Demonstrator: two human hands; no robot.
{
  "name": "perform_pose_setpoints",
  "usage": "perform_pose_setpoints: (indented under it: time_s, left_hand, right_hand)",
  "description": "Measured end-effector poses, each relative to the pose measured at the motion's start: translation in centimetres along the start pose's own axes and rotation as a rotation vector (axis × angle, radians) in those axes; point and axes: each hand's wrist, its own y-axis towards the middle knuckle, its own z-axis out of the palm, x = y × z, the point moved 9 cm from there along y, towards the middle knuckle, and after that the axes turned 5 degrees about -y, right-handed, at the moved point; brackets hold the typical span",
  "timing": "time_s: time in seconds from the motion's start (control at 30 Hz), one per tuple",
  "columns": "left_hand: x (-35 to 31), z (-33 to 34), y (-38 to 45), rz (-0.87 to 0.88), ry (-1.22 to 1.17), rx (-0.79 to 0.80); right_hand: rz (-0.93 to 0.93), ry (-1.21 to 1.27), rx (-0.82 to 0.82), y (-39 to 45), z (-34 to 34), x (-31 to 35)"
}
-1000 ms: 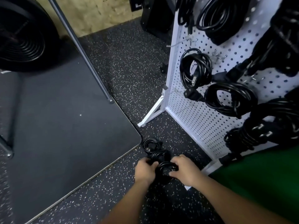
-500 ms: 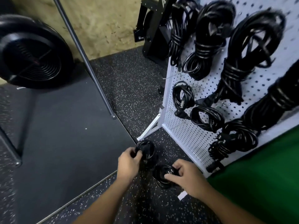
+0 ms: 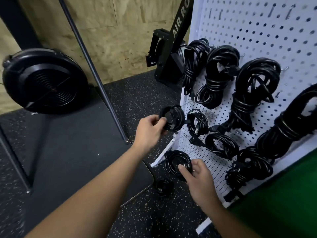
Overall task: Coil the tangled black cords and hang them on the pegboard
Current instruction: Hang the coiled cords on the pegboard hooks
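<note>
My left hand [image 3: 149,127] grips a small coiled black cord [image 3: 172,118], held up beside the left edge of the white pegboard [image 3: 257,35]. My right hand [image 3: 197,179] pinches a second small coil [image 3: 176,162] by its plug, low in front of the board's bottom left corner. A third small coil [image 3: 163,186] lies on the floor below. Several coiled black cords [image 3: 216,79] hang on the pegboard's hooks, large ones above, small ones beneath.
A dark mat [image 3: 68,152] with a metal edge lies at left. A slanted metal pole [image 3: 96,76] lands near its corner. A black round fan [image 3: 44,81] leans at far left, a black machine frame [image 3: 168,54] stands behind the board, and green flooring [image 3: 283,212] lies at right.
Both hands have risen from the floor, each lifting a small coil. The left coil went up to the board's left edge, and one coil stayed on the floor. The view tilted upward.
</note>
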Motion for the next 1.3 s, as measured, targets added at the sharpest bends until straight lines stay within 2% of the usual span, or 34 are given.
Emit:
perform_pose_setpoints:
  time_s: [0.6, 0.73, 0.93, 1.13, 1.3]
  left_hand:
    - [3.5, 5.8, 7.8, -0.030, 0.027, 0.046]
    - [2.5, 6.8, 9.1, 0.012, 0.075, 0.049]
    - [2.0, 6.3, 11.7, 0.120, 0.133, -0.039]
    - [2.9, 8.0, 10.7, 0.145, 0.146, -0.022]
    - [5.3, 7.6, 8.4, 0.092, 0.079, 0.055]
  right_hand:
    - [-0.031, -0.114, -0.013, 3.6, -1.1, -3.1]
    - [-0.013, -0.173, -0.055, 4.7, -1.6, -4.1]
    - [0.028, -0.271, -0.033, 5.6, -1.8, -5.0]
    - [0.107, -0.339, -0.115, 7.2, -2.2, -7.5]
    - [0.122, -0.312, -0.142, 7.8, -2.4, -9.0]
